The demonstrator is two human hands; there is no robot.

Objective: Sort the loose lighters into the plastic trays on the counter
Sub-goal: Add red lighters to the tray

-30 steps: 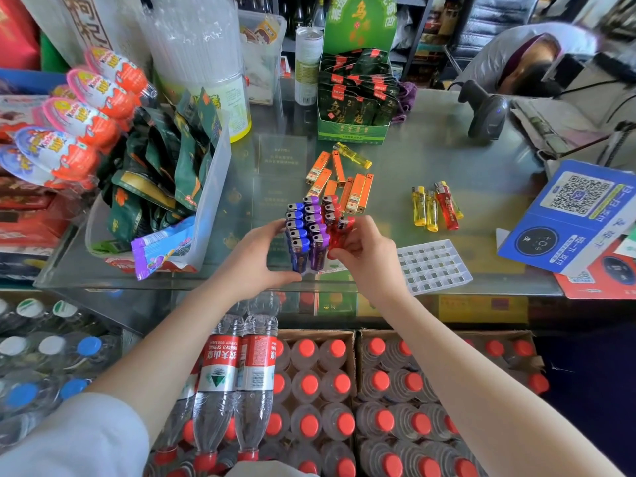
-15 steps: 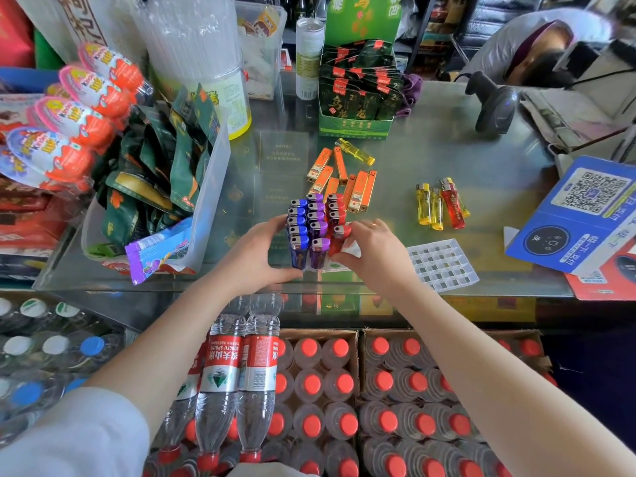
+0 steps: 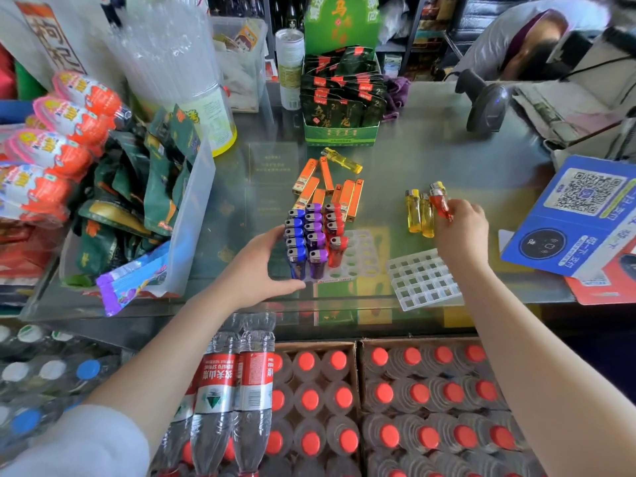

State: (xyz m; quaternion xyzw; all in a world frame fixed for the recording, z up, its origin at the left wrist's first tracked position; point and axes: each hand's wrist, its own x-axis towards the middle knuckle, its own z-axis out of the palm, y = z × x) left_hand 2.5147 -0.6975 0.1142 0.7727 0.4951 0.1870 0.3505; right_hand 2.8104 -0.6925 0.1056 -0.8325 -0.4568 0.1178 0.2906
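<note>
item: clear plastic tray with round sockets (image 3: 358,251) near the glass counter's (image 3: 395,160) front edge, its left columns filled with upright blue, purple and red lighters (image 3: 315,237); the left hand (image 3: 265,270) cups its left side, seemingly to steady it for loading. right hand (image 3: 461,228), fingers pinched on a translucent red lighter (image 3: 440,203) beside two loose yellow lighters (image 3: 420,213), probably bound for the red column. unsorted: flat orange lighters (image 3: 330,187) behind the tray; an empty square-celled white tray (image 3: 425,278) at right.
</note>
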